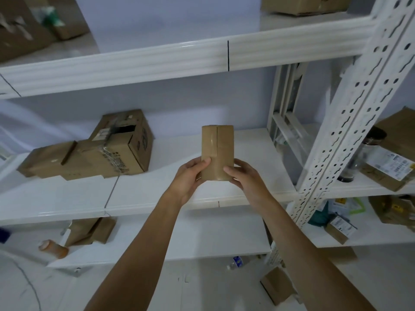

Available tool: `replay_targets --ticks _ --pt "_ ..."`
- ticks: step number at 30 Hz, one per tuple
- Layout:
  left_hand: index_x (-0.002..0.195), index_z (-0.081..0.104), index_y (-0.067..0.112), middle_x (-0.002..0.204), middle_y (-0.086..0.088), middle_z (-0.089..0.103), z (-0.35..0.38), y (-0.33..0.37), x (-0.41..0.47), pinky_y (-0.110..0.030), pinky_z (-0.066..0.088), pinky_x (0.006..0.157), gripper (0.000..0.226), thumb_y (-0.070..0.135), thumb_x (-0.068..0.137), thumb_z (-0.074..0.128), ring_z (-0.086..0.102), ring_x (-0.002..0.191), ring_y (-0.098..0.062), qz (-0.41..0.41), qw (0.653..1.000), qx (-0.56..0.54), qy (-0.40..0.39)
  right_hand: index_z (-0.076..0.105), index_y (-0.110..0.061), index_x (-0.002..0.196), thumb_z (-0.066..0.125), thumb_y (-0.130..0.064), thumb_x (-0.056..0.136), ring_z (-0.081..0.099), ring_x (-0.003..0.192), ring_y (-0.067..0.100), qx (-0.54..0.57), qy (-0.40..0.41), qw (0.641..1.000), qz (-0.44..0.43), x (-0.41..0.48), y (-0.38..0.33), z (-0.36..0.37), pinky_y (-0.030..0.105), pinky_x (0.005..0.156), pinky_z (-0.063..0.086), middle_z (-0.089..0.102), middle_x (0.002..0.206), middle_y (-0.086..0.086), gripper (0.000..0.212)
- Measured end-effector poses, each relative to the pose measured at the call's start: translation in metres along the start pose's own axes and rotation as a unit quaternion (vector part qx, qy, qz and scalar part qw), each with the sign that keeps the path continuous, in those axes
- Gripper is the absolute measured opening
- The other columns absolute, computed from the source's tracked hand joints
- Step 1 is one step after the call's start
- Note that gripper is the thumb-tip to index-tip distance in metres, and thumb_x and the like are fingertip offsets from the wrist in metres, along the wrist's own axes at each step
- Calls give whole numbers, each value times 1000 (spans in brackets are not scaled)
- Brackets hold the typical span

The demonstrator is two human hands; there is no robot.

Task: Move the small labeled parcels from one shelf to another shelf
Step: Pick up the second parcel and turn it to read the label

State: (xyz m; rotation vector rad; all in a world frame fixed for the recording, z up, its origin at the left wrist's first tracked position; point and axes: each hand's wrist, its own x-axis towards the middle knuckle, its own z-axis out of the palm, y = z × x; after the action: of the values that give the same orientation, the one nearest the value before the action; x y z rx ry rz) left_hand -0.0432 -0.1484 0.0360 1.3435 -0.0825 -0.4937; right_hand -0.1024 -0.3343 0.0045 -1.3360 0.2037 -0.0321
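Observation:
A small brown taped parcel [217, 149] stands upright between both my hands, just above the front part of the middle white shelf [139, 194]. My left hand [190, 178] grips its lower left side, thumb across the front. My right hand [243, 176] grips its lower right side. No label shows on the face turned toward me. A labeled parcel [391, 170] lies on the right-hand shelf unit, and another small labeled parcel [341, 227] sits one level below it.
Two larger cardboard boxes [101, 151] lie at the left of the middle shelf. A perforated white upright [343, 122] divides the two units. A dark-lidded jar [359, 158] stands right of it. Below are a folded box [89, 232], an orange bottle [54, 248] and a floor box [278, 286].

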Motion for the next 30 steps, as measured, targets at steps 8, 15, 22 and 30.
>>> replay_targets --ticks 8,15,22,30 --pt "133 70 16 118 -1 81 -13 6 -32 -28 59 94 36 29 99 70 77 107 -13 59 997 31 44 54 -25 133 81 -45 86 71 107 8 -110 23 993 -44 -16 -3 42 20 86 55 71 120 -12 58" --pt "123 73 19 117 -3 79 -17 3 -46 -26 58 87 28 27 97 72 75 109 -16 81 991 41 103 51 -28 127 81 -49 83 65 107 4 -197 99 972 -77 -24 2 60 17 81 50 64 113 -22 58" --pt "140 58 22 123 0 74 -3 -7 -51 -35 58 100 63 33 85 86 73 112 -16 54 992 100 48 43 -10 150 75 -45 91 68 113 25 -434 222 839 -243 -42 17 80 36 85 59 65 136 7 76" --pt "134 69 15 124 -5 79 -30 6 -55 -34 62 95 53 38 87 78 74 118 -23 30 999 14 -19 54 -32 143 43 -67 92 61 123 8 -101 80 986 -106 -50 7 78 20 101 46 68 133 -16 63"
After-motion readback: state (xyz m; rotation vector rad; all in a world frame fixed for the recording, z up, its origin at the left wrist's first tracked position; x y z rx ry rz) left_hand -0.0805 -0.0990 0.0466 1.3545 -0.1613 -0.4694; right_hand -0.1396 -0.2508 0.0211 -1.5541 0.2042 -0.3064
